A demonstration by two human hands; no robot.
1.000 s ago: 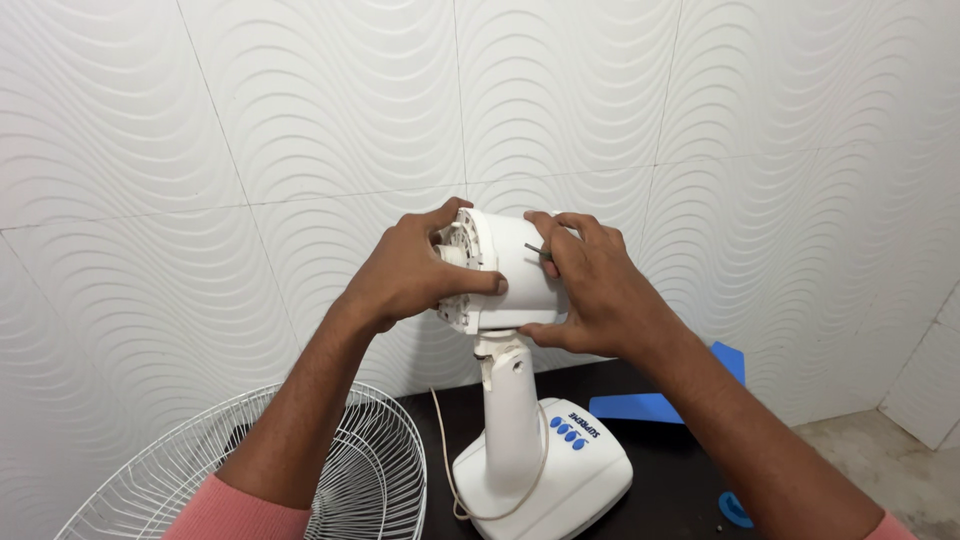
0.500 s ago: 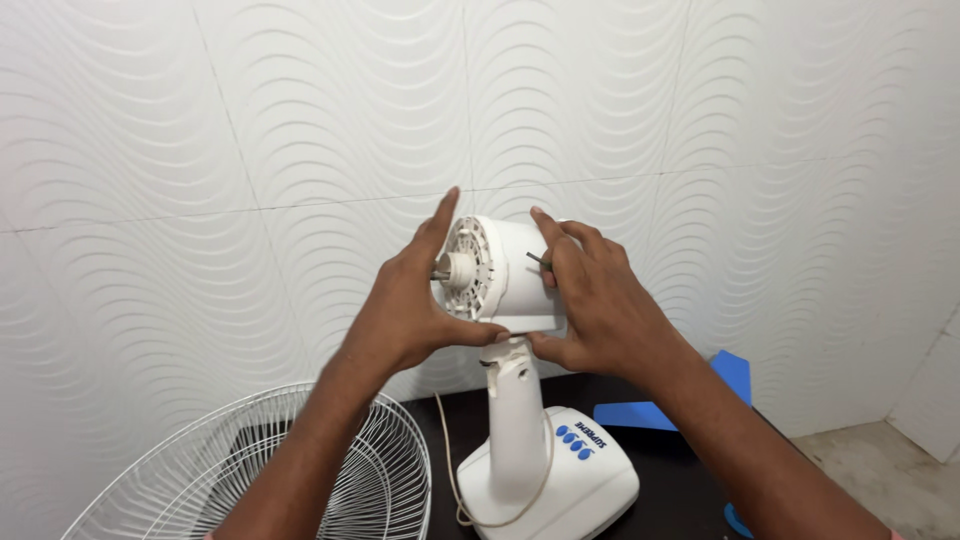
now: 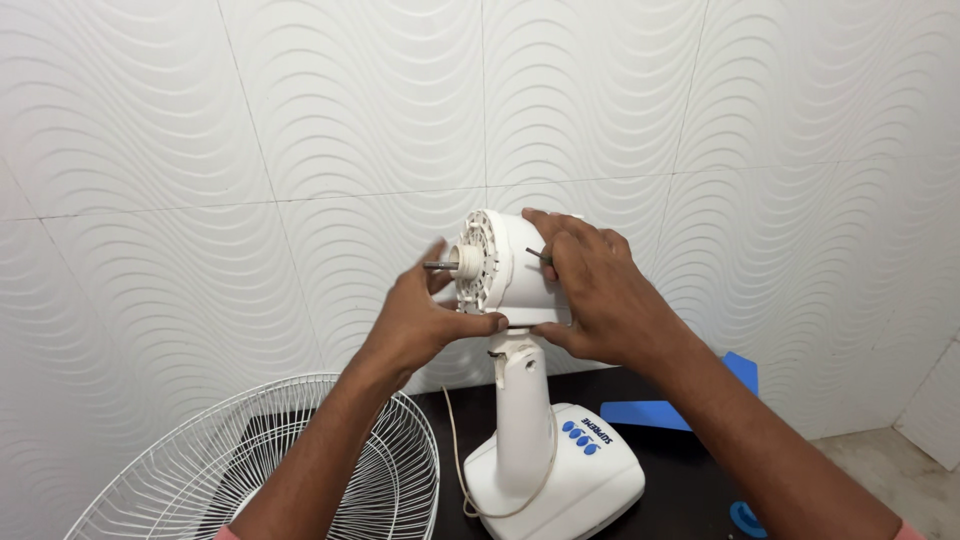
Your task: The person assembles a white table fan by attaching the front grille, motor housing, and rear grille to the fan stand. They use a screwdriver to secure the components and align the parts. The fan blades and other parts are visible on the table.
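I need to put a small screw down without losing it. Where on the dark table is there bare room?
Bare dark table shows right of the white fan base, bordered by the blue sheet behind and the blue round part at the edge. A narrow strip lies between the wire fan guard and the base, crossed by the cord. The left is crowded by the guard.

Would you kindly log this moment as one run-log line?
left hand: grips lower front of fan motor housing | right hand: clasps housing's rear | shaft: bare | wire grille: on table, left
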